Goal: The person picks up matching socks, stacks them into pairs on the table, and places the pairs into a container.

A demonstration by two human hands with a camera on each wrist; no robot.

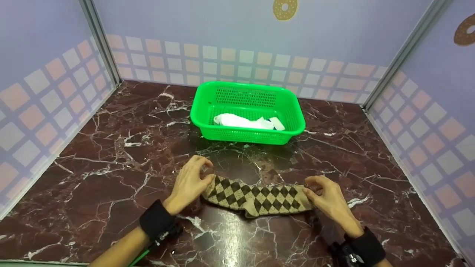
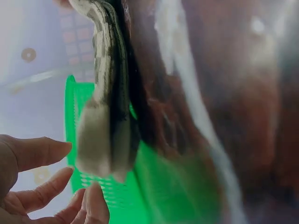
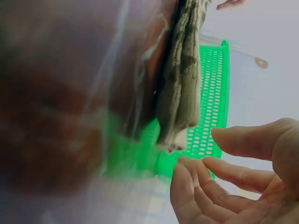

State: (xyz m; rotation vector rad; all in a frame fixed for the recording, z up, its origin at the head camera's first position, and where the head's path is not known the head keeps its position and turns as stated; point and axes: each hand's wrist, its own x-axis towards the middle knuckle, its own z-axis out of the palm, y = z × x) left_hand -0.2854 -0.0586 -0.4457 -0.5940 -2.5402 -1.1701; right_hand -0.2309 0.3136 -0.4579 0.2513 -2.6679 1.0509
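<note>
A beige sock with dark brown diamonds [image 1: 256,196] lies stretched sideways on the table, its heel bulging towards me. In the left wrist view the near end of the sock [image 2: 96,135] shows two layers, one against the other. My left hand [image 1: 190,182] is beside the sock's left end, thumb and fingers apart with nothing between them. At the right end is my right hand [image 1: 328,196], its fingers loosely bent and the thumb apart from them. The right wrist view shows a small gap between these fingertips [image 3: 182,179] and the sock's end [image 3: 180,126].
Behind the sock stands a green plastic basket [image 1: 246,137] with perforated sides. White cloth items [image 1: 241,121] lie inside it. The dark red marbled table [image 1: 122,178] is bounded by tiled-pattern walls [image 1: 230,61] at the back and both sides.
</note>
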